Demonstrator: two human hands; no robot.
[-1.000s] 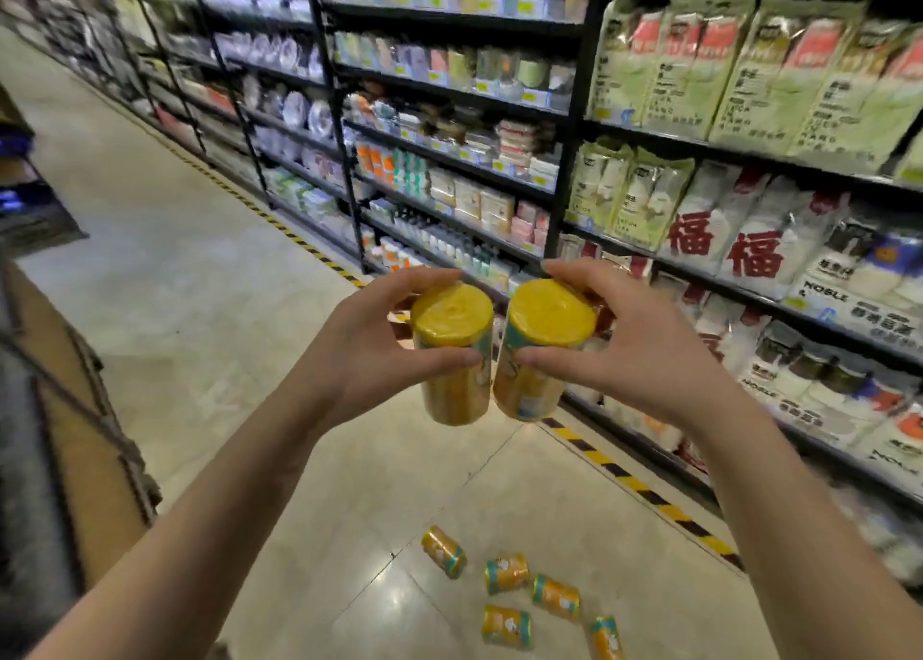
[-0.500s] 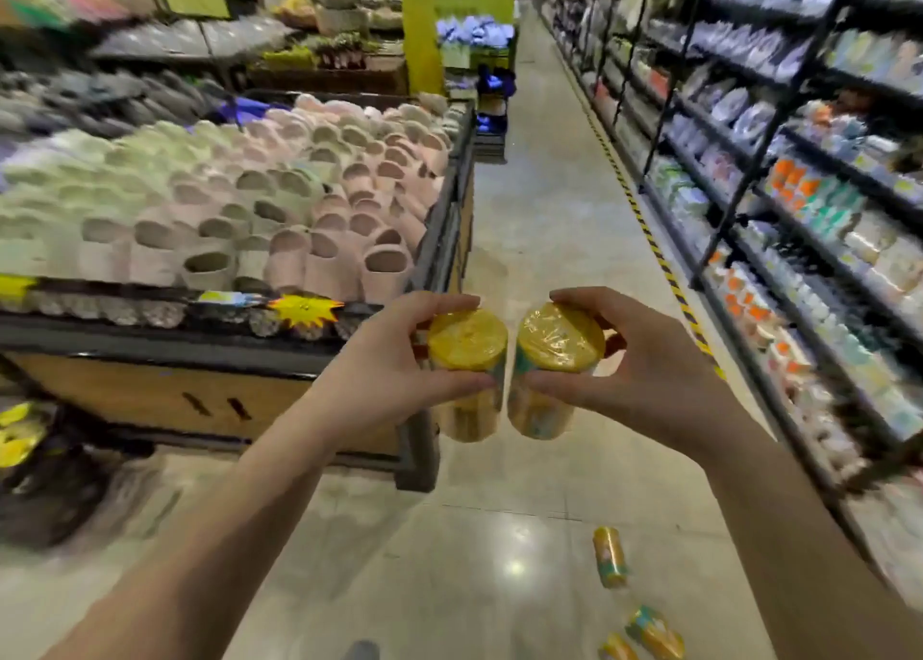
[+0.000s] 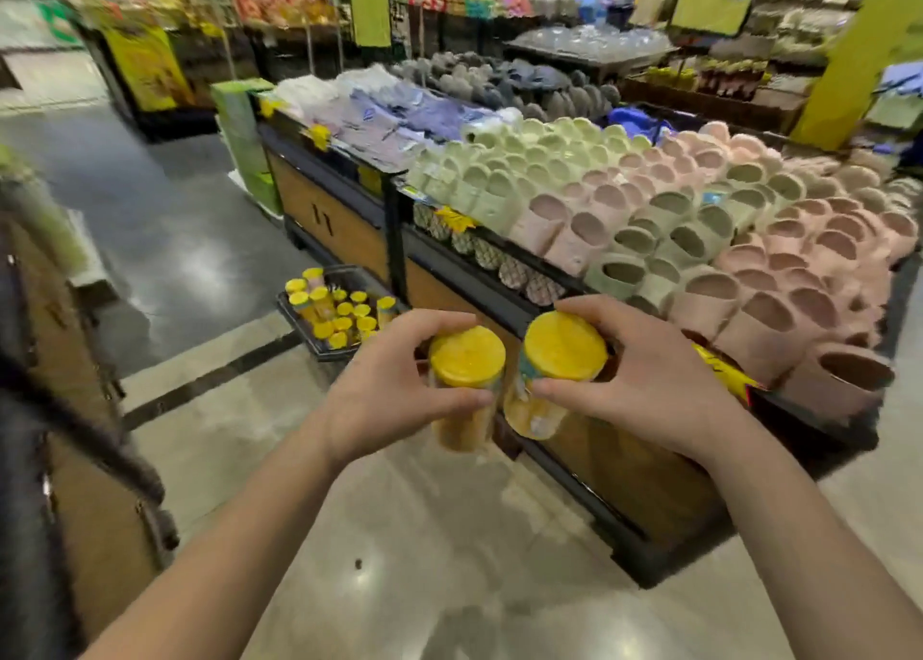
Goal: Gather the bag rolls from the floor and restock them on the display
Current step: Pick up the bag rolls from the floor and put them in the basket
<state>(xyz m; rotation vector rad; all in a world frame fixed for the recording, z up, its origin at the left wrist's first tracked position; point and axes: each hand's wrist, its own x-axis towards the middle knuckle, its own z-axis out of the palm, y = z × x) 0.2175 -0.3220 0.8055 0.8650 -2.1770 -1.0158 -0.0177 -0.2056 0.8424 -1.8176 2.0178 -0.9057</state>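
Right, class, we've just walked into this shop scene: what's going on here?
A person stands in a shop aisle holding two yellow-topped bag rolls upright, side by side. The left hand grips the left roll and the right hand grips the right roll. Ahead, a low black basket beside the slipper table already holds stocked rolls. Neither held roll has been set down yet.

Retail shop, general-goods floor. Low display bins (image 3: 324, 220) heaped with slippers (image 3: 699, 240) in rows (green, pink, grey). Yellow starburst tags (image 3: 455, 219) on bin edges, green sign boards (image 3: 369, 12) above, packaged textiles (image 3: 389, 120) stacked beside. Crate (image 3: 319, 355) of bag rolls (image 3: 344, 310) on polished aisle floor (image 3: 399, 534).
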